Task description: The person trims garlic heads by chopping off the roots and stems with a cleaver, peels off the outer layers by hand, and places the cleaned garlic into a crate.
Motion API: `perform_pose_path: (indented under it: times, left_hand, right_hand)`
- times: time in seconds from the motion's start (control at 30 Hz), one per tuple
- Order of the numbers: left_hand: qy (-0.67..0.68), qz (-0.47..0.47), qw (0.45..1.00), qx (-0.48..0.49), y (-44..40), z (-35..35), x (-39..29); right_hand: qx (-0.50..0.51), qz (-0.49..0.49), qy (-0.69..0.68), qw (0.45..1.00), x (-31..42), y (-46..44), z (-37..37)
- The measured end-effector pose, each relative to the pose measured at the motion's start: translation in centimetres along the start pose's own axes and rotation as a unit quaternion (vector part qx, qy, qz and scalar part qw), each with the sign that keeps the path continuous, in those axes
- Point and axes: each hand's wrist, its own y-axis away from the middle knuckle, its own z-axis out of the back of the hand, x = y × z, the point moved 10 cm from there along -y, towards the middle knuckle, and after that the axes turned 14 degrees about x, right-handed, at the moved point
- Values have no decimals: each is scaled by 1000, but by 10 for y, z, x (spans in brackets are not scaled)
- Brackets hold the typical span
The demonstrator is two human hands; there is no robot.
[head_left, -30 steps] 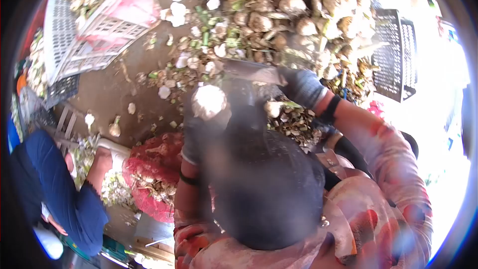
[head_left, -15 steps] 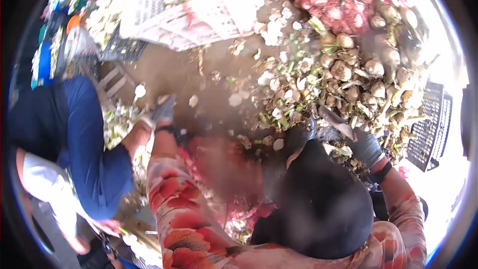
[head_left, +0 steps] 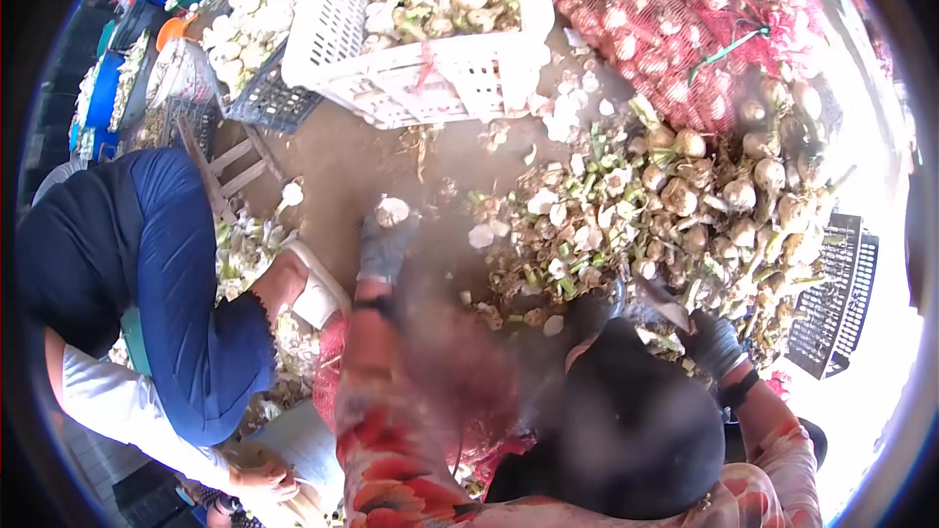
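Note:
My left hand (head_left: 381, 252), in a grey glove, is stretched forward over the floor, its fingers closed round a pale garlic bulb (head_left: 392, 211). Low on the right, my gloved right hand (head_left: 715, 344) is closed at the near end of a cutting tool with a broad brownish blade (head_left: 663, 304). Its grip is partly hidden. A curved metal piece (head_left: 617, 299) shows beside the blade; whether the two are joined, I cannot tell. Just beyond the tool lies a heap of untrimmed garlic (head_left: 685, 198) with stems and roots, mixed with cut stalks.
A white crate (head_left: 421, 73) of garlic stands ahead, with red mesh sacks (head_left: 650, 44) to its right. A black crate (head_left: 831, 298) leans at the far right. Another person (head_left: 171, 274) sits bent over on the left, near a wooden stool frame (head_left: 235, 164).
My left hand has swung right and forward from beside the other person's foot, and a garlic bulb is now in its fingers. My right hand stays by the blade. The whole view has shifted slightly.

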Motion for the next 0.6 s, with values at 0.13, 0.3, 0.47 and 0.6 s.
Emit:
perform_pose_path:
  times: [0.13,0.3,0.47,0.6]
  left_hand:
    - [375,-267,886,-50,48,39,-121]
    - [63,-393,912,-100,63,76,-330]
    - [40,-418,895,-149,94,9,-312]
    - [179,-261,946,65,103,-131,-198]
  right_hand:
    - [-24,25,-61,998,-2,16,6]
    - [-48,12,-40,998,-10,26,14]
    - [-93,23,-101,990,-24,43,17]
    - [-91,48,-131,986,-35,51,0]
